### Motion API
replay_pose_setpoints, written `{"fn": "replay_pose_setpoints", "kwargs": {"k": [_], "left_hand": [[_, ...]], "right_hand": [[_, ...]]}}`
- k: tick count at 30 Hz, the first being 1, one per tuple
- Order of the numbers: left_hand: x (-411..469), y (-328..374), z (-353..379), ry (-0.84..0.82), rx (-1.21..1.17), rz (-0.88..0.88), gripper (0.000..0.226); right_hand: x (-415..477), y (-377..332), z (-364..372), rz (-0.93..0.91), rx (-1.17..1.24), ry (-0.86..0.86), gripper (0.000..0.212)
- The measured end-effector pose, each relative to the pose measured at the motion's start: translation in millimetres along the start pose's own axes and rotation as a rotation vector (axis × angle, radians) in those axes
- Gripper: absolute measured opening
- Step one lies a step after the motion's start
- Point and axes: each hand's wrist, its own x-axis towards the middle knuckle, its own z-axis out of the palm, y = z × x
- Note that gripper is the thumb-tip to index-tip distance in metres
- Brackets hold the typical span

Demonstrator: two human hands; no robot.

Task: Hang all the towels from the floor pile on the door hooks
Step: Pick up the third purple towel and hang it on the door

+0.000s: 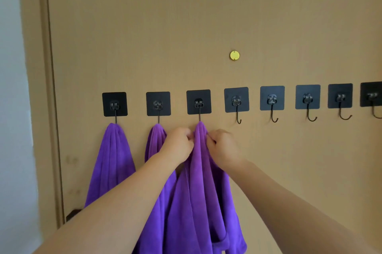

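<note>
Tan door [186, 26], filling the view ahead of both hands; three purple towels hang against it, long axes vertical. The third towel [202, 191] falls between the hands, its gathered top caught on the third hook [198, 102] directly above the gap between them; the second towel [155, 142] hangs just behind and left of the left hand, partly hidden by that forearm; the first towel [111, 160] hangs further left, apart from both. Left hand [179, 144] and right hand [223, 148], fingers curled, each pinch a fold of the third towel just below its top, one on either side, at like height and equally near it. Judged step: settling the third towel on its hook, release not yet made. The next free hook [238, 118] lies just up and right of the right hand, the nearer hand to it; four more bare hooks [272, 98] run on rightward. The floor pile is out of view, so the number of towels left cannot be told. Small brass disc [234, 55], well above the right hand.
</note>
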Motion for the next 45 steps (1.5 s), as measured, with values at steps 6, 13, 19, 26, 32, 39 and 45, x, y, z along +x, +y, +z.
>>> {"fn": "replay_pose_setpoints", "kwargs": {"k": [6,13,19,26,32,39,45], "left_hand": [[-22,-21,7,-0.181,0.05,0.096,0.012],[-38,-50,-2,-0.224,0.146,0.063,0.03],[-43,-50,-6,-0.214,0.077,0.17,0.024],[-53,-31,4,-0.252,0.012,0.325,0.023],[-66,-12,29,-0.302,-0.027,0.435,0.024],[-86,63,89,-0.4,-0.1,0.493,0.022],[-129,166,149,-0.536,-0.181,0.624,0.022]], "right_hand": [[-34,-3,17,0.042,0.113,0.007,0.032],[-61,-3,44,0.113,-0.258,-0.038,0.083],[-77,2,54,0.194,-0.287,-0.057,0.074],[-115,23,42,0.239,-0.393,-0.103,0.047],[-159,51,-3,0.361,-0.509,-0.1,0.057],[-214,87,-99,0.484,-0.663,-0.042,0.054],[-276,116,-207,0.602,-0.749,0.022,0.049]]}}
